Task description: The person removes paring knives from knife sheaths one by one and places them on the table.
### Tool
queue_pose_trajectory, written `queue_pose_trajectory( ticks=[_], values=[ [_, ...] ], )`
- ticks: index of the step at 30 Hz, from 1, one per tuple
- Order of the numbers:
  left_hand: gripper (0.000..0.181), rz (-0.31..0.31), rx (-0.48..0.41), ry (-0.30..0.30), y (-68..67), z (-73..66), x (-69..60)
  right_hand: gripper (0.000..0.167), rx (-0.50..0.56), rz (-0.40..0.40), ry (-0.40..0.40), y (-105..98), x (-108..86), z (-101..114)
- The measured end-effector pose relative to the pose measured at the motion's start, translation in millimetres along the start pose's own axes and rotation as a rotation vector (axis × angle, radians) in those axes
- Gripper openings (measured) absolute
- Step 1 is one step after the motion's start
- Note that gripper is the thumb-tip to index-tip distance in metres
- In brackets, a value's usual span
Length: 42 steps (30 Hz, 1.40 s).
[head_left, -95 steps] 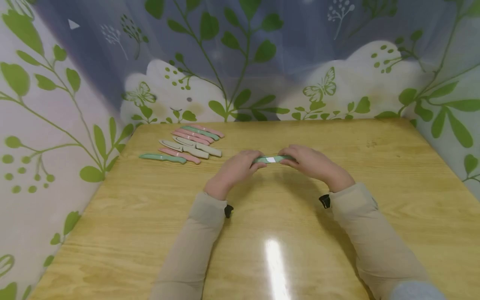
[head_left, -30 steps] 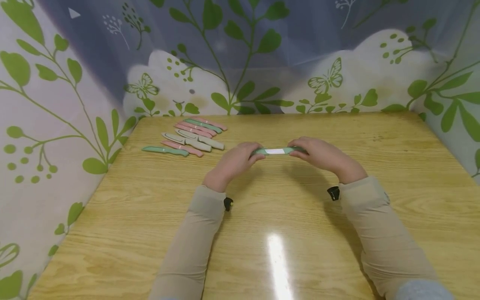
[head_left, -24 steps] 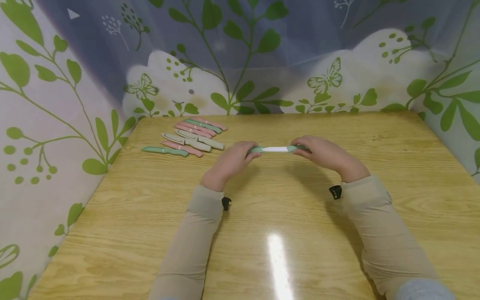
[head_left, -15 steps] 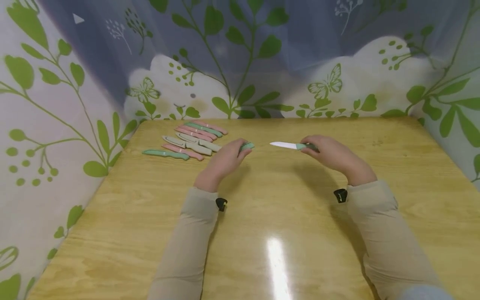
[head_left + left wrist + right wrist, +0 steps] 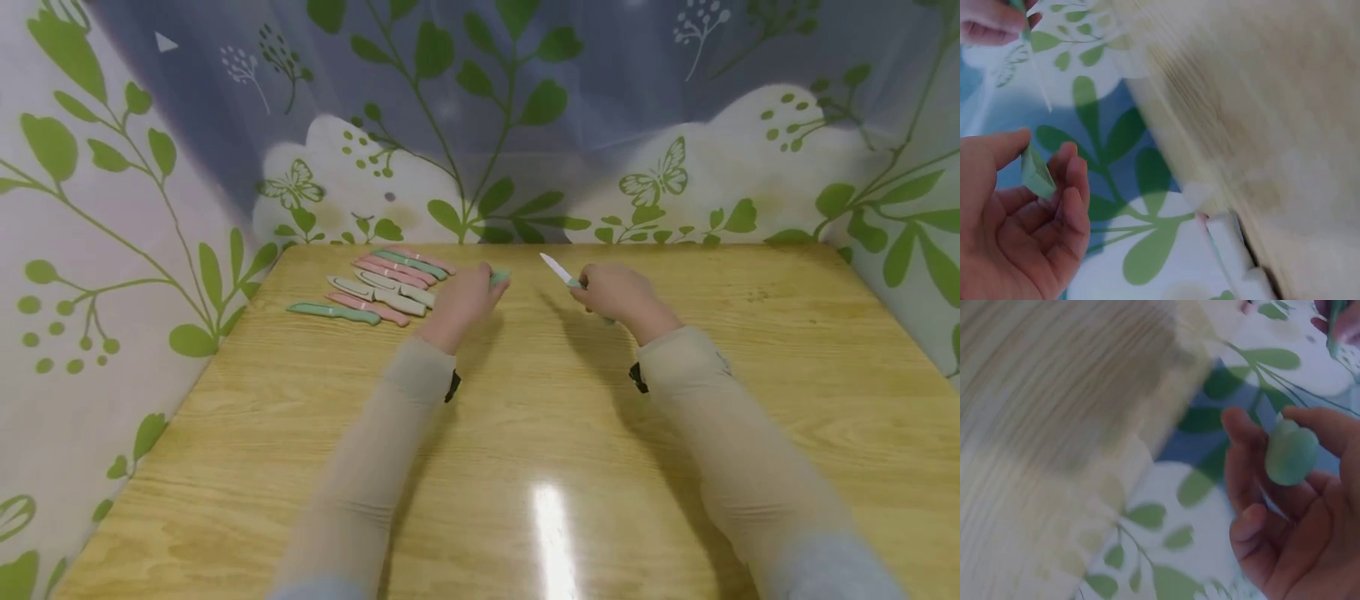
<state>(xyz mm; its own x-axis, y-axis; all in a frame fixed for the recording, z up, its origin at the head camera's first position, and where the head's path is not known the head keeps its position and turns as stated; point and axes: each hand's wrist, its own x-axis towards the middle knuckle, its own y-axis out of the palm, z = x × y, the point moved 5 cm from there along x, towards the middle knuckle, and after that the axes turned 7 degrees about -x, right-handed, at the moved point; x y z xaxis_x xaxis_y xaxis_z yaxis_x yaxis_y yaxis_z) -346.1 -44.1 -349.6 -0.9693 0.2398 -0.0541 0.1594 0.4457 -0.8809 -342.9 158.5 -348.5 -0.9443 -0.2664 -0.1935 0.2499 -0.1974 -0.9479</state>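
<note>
My left hand (image 5: 462, 307) pinches a green knife sheath (image 5: 1037, 174) between thumb and fingers, its open end facing the camera in the left wrist view. My right hand (image 5: 621, 298) grips the green handle (image 5: 1292, 453) of a small knife. Its bare white blade (image 5: 556, 268) points up and left, away from me, apart from the sheath. Both hands are above the wooden table. Left of my left hand lie several sheathed knives: a green one (image 5: 333, 313), pink ones such as the nearest (image 5: 367, 307), and beige ones such as the front one (image 5: 377, 294).
The wooden table (image 5: 510, 467) runs back to a wall covering (image 5: 480, 108) printed with leaves and butterflies. The group of knives takes up the back left of the table, close beside my left hand.
The knife has come out of its sheath, baring the white blade. My hands have drawn apart; the right one has since turned the blade tip up and away.
</note>
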Motion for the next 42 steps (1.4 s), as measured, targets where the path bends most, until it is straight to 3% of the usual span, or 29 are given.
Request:
queue_pose_trajectory(
  ticks=[6,11,16,20,23,27,30,34,42],
  values=[
    [0.043,0.056,0.095,-0.073,-2.1,6.0,30.2,0.047,0.098,0.031,0.053,13.3,35.2,6.9],
    [0.046,0.033,0.085,-0.077,-0.9,11.5,46.8,0.053,0.163,0.02,0.094,23.6,57.8,11.5],
    [0.035,-0.026,0.02,-0.128,9.2,12.6,60.4,0.042,0.108,-0.007,0.109,32.4,72.0,13.9],
    [0.045,-0.037,-0.013,-0.195,20.3,12.3,72.6,0.028,0.082,-0.045,0.139,37.4,77.5,16.0],
    [0.045,-0.04,-0.025,-0.237,27.7,14.2,82.0,0.028,0.08,-0.062,0.153,39.6,80.2,24.1],
    [0.041,-0.058,-0.022,-0.282,32.3,16.1,89.3,0.028,0.067,-0.084,0.164,40.9,81.8,38.3],
    [0.042,-0.034,0.003,-0.296,35.6,16.3,91.1,0.026,0.036,-0.09,0.171,42.8,81.5,44.7],
    [0.047,0.008,0.043,-0.306,40.3,19.4,93.8,0.024,0.033,-0.077,0.186,44.1,81.2,45.9],
    [0.049,0.021,0.077,-0.33,36.0,26.5,99.6,0.027,0.081,-0.101,0.194,38.8,84.1,43.9]
  ],
)
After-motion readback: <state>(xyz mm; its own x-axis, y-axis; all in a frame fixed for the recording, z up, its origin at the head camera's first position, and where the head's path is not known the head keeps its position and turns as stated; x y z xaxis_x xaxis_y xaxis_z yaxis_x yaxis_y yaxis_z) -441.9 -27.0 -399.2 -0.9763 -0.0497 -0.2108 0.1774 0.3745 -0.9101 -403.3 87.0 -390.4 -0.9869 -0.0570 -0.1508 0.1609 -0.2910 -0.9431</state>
